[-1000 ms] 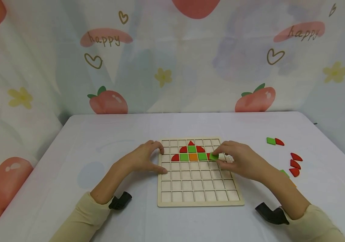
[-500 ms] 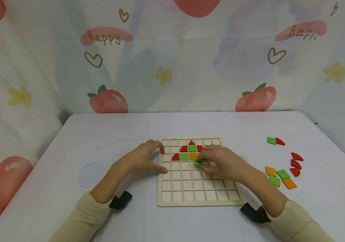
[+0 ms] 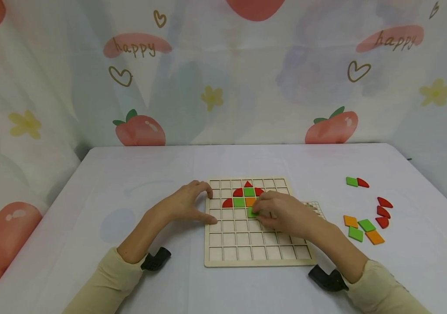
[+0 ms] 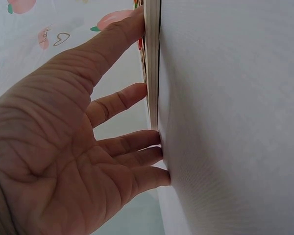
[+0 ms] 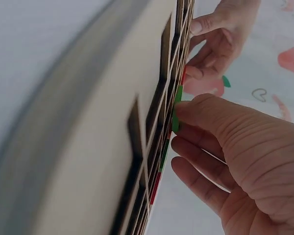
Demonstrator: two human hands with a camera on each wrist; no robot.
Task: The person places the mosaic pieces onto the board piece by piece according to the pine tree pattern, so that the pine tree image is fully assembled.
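Observation:
A wooden grid board [image 3: 260,263] lies on the white table. My left hand [image 3: 182,204] stays at its left edge, thumb and fingertips touching the frame with the fingers fairly straight. In the left wrist view, the thumb [image 4: 112,41] rests on the board's rim [image 4: 153,73]. My right hand [image 3: 286,213] pinches a green square tile [image 3: 252,212] over the cell just below an orange tile [image 3: 250,202]. From the right wrist, this green tile [image 5: 177,110] shows under the thumb, close against the grid. Red curved pieces [image 3: 227,203] and green squares [image 3: 238,202] sit in upper cells, partly hidden by the right hand.
Right of the board lie loose orange [image 3: 374,237] and green squares [image 3: 355,234]. Beyond them are several red curved pieces [image 3: 383,212] and another green square [image 3: 351,182]. A small patterned card [image 3: 315,207] shows behind the right hand. A printed curtain [image 3: 247,87] surrounds the table.
My right hand has moved left across the board with the green square tile, from the right columns to below the orange tile, and lowered slightly. The left hand has stayed put.

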